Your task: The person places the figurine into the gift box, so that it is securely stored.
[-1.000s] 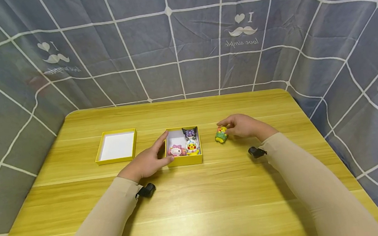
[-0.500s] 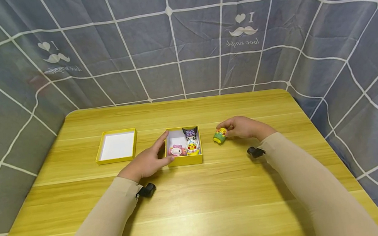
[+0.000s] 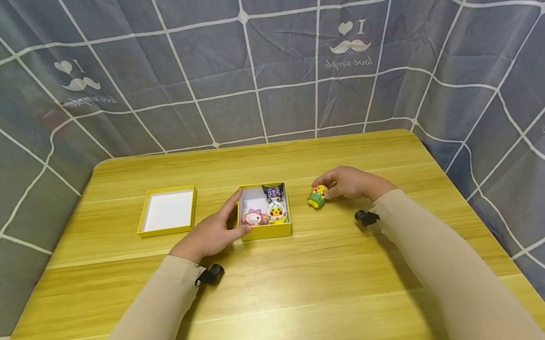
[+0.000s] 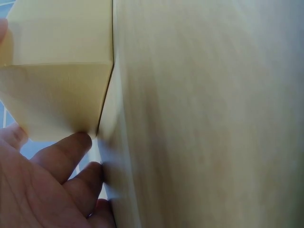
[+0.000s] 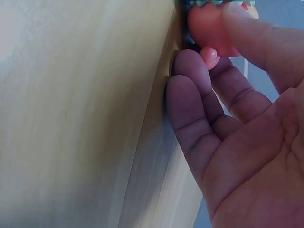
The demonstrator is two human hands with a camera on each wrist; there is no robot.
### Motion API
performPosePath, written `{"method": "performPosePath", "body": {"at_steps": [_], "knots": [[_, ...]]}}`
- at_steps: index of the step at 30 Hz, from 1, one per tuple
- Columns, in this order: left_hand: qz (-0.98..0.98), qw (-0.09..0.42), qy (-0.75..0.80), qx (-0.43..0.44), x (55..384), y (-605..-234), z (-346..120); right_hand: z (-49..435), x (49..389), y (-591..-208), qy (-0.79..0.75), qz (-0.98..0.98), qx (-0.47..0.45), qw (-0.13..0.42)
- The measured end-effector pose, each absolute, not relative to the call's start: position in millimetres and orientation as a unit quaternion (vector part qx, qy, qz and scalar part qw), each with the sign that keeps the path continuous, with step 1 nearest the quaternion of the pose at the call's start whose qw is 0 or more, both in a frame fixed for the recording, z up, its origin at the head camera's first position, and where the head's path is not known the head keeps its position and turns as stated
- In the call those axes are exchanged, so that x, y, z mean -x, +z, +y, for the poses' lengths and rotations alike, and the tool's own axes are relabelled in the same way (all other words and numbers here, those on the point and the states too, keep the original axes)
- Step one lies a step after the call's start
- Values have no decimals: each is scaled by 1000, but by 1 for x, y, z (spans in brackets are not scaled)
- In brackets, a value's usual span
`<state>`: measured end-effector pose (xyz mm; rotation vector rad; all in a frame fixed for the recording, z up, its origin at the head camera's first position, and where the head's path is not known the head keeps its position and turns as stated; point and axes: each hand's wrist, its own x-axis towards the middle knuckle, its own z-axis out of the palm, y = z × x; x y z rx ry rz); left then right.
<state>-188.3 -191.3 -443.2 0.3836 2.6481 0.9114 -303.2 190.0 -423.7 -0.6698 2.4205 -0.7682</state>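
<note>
My left hand [image 3: 211,232] holds the left side of an open yellow box [image 3: 266,232], thumb at its near left corner and the other fingers along its left wall. In the left wrist view, fingertips touch the plain box wall [image 4: 52,95]. Inside lie a pink figurine [image 3: 255,217], a dark-eared purple figurine [image 3: 274,193] and a yellow figurine with a white hat [image 3: 277,212]. To the right of the box, my right hand [image 3: 349,182] pinches a green and yellow figurine [image 3: 315,198] low over the table. The right wrist view shows its coral-pink part [image 5: 209,28] between thumb and fingers.
A shallow yellow lid [image 3: 167,211] with a white inside lies at the left on the wooden table [image 3: 287,303]. Grey curtains with white lines [image 3: 284,51] stand behind and along both sides. Each wrist carries a small black camera [image 3: 211,274].
My right hand has shifted slightly left with the green and yellow figurine, which has tilted a little. The left hand and the box have stayed in place.
</note>
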Motion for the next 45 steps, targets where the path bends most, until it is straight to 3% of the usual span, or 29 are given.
{"method": "performPosePath", "body": {"at_steps": [45], "knots": [[924,155,322,-137,187,-441,-191,190,305,-424,-306,885,224,271]]}}
